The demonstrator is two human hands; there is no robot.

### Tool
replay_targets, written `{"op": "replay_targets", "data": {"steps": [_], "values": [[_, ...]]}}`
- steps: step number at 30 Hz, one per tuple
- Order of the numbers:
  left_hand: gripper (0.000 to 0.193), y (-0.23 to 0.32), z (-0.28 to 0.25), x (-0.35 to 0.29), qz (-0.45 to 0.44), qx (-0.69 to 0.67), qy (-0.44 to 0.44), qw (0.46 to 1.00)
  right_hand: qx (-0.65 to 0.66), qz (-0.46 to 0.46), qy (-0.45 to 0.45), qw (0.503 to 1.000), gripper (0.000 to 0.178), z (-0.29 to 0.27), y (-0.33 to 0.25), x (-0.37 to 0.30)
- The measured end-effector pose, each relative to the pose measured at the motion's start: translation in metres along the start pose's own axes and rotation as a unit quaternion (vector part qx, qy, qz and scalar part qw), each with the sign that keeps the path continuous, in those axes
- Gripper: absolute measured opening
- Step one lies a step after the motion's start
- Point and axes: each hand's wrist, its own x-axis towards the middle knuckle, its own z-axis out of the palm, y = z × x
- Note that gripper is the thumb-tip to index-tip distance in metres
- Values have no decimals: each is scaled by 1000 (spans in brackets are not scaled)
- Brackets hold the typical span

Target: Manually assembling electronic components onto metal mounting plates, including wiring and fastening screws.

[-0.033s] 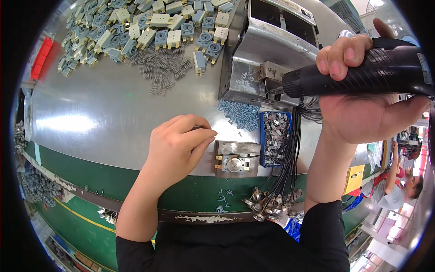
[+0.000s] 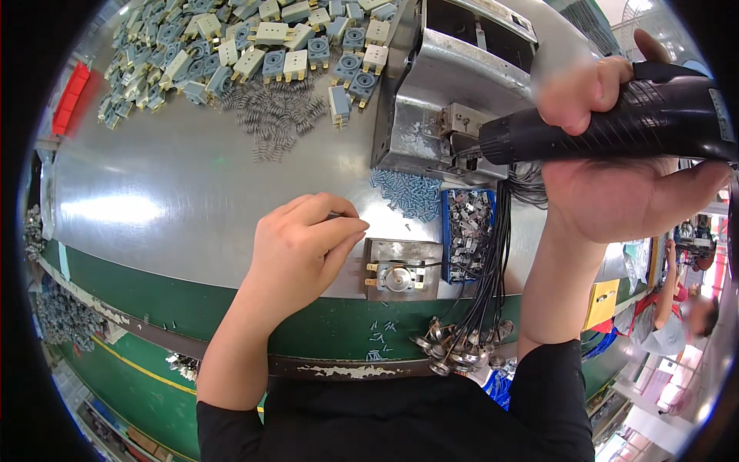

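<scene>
My right hand (image 2: 604, 200) is wrapped round a black electric screwdriver (image 2: 654, 115), held level with its tip pointing left. That tip reaches the front of a grey metal machine (image 2: 462, 73), at a small bracket on it. Over the bench my left hand (image 2: 300, 239) is closed in a pinch of thumb and fingers; what lies between them, if anything, is mostly hidden. Just right of its fingertips sits a metal fixture block (image 2: 381, 250). The block carries a small switch-like part (image 2: 398, 279) with a round metal centre and brass terminals.
Loose bluish screws (image 2: 408, 192) lie below the machine, beside a blue tray (image 2: 445, 231) of metal clips. Black leads (image 2: 500, 239) run down to round metal parts (image 2: 462, 356) at the bench edge. Springs (image 2: 277, 115) and grey-and-cream switch housings (image 2: 208, 46) pile up far left. Someone sits at right.
</scene>
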Motion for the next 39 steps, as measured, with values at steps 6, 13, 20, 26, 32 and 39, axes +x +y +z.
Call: {"op": "replay_targets", "data": {"steps": [6, 13, 20, 26, 32, 39], "values": [[5, 0, -1, 2, -6, 11, -5, 1000, 20, 38, 6, 999, 113, -42, 4, -11], [4, -1, 4, 2, -12, 1, 5, 1000, 32, 47, 2, 998, 112, -35, 9, -21], [11, 2, 2, 0, -13, 20, -3, 1000, 35, 39, -12, 999, 111, -31, 4, -19], [6, 12, 2, 3, -57, 23, -24, 998, 39, 29, -30, 998, 111, -18, -11, -22], [10, 10, 5, -5, -79, -70, 11, 994, 50, 26, -42, 997, 110, -9, -30, -38], [18, 28, 3, -6, -87, -360, 47, 928, 48, 17, -51, 997, 109, -5, -49, -47]]}}
